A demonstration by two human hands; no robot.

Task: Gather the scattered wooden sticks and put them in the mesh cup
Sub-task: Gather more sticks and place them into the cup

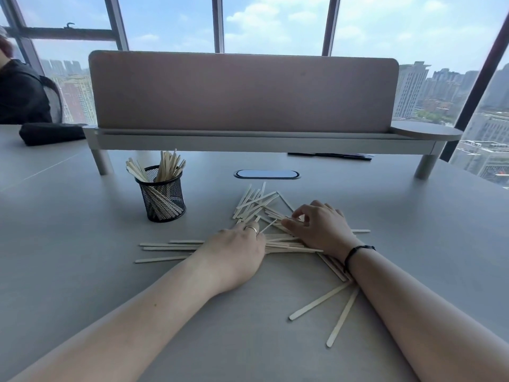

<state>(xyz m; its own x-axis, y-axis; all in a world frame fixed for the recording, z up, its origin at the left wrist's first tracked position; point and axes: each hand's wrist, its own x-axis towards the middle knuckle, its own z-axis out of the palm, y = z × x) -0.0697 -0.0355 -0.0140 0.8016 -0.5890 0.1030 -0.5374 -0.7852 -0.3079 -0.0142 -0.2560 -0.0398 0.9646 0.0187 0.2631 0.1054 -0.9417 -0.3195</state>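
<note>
Several pale wooden sticks lie scattered on the grey table, some fanned out behind my hands, some flat to the left and two near the front right. A black mesh cup stands upright to the left and holds several sticks. My left hand, with a ring on one finger, rests palm down on the pile, its fingers closed over a bundle of flat sticks. My right hand, a black band at its wrist, lies on the pile with curled fingers pinching at sticks beneath it.
A raised shelf with a pinkish screen spans the back of the table. A cable port sits in the tabletop behind the sticks. A black pouch lies far left, with a seated person behind it.
</note>
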